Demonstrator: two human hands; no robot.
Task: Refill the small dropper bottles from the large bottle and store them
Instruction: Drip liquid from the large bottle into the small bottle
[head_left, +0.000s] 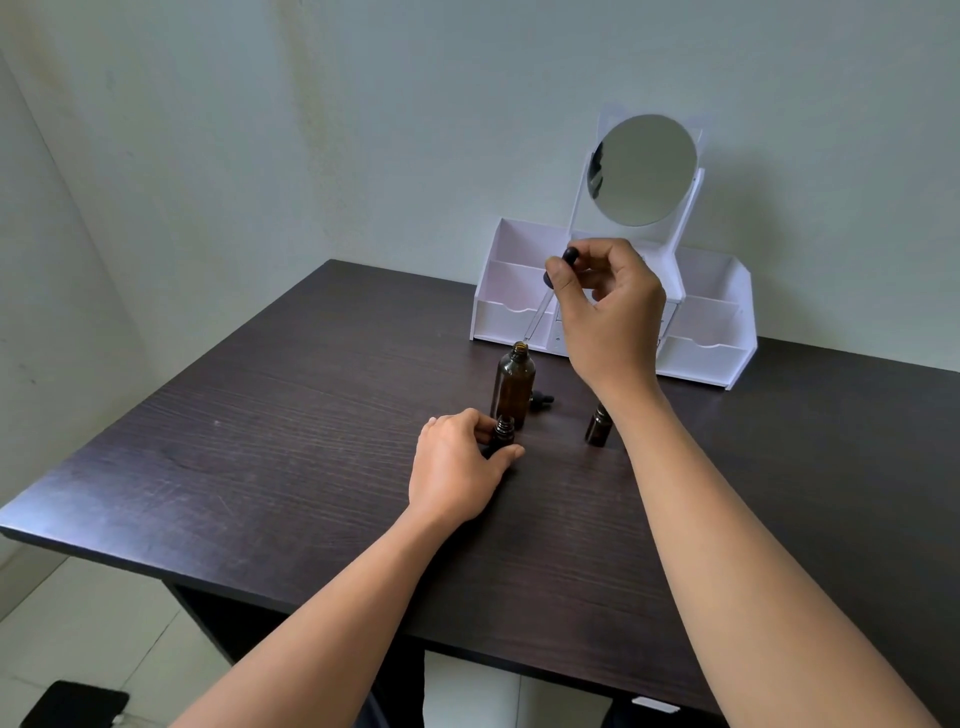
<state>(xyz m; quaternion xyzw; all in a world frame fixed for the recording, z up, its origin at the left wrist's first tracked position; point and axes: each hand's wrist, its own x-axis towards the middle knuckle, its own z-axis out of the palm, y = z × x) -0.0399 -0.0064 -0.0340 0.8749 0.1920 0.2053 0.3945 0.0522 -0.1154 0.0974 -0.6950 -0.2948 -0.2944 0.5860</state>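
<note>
A tall amber bottle stands uncapped in the middle of the dark table. My right hand pinches the black bulb of a long glass dropper, whose tip hangs just above the tall bottle's neck. In front of that bottle, my left hand grips a small open amber bottle standing on the table. A second small amber bottle stands to the right, partly hidden by my right wrist. A small black dropper cap lies behind the tall bottle.
A white desk organiser with open compartments, small drawers and a round mirror stands at the back of the table against the wall. The table's front edge runs close to my forearms.
</note>
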